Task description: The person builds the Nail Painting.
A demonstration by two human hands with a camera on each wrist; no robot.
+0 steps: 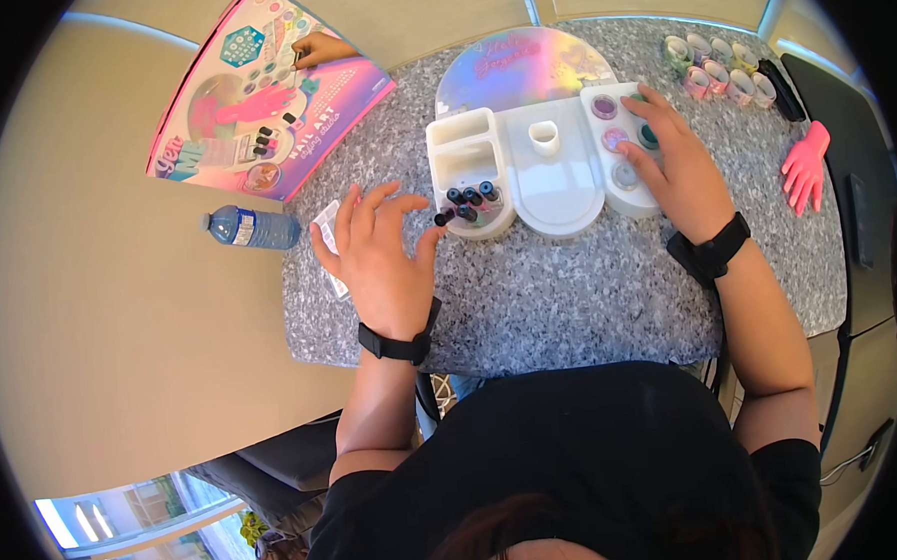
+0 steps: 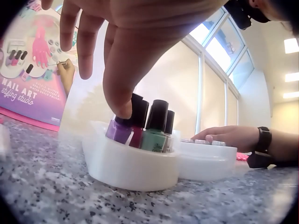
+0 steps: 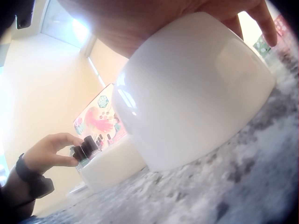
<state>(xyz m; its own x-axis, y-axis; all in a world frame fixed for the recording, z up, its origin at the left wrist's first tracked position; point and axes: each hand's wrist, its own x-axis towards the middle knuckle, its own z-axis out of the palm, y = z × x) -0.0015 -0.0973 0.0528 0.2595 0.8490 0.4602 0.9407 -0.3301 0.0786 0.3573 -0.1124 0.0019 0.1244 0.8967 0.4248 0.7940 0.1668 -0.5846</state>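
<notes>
A white nail art station (image 1: 557, 200) stands on the table, with a shiny holographic panel (image 1: 519, 67) at its back. Several small nail polish bottles (image 2: 154, 136) with black caps sit in its left compartment, purple, dark pink and green among them. My left hand (image 1: 383, 268) hovers beside them, fingers spread and loosely bent, thumb tip right at a black cap in the left wrist view. My right hand (image 1: 679, 175) rests over the right section, its fingers lying across round glitter pots (image 1: 615, 140) and partly hiding them.
A nail art box (image 1: 271, 108) leans at the back left, near a water bottle (image 1: 256, 228). Small patterned rolls (image 1: 717, 68) stand at the back right, beside a pink model hand (image 1: 806, 167). A clear plastic piece (image 1: 328, 220) lies partly under my left hand.
</notes>
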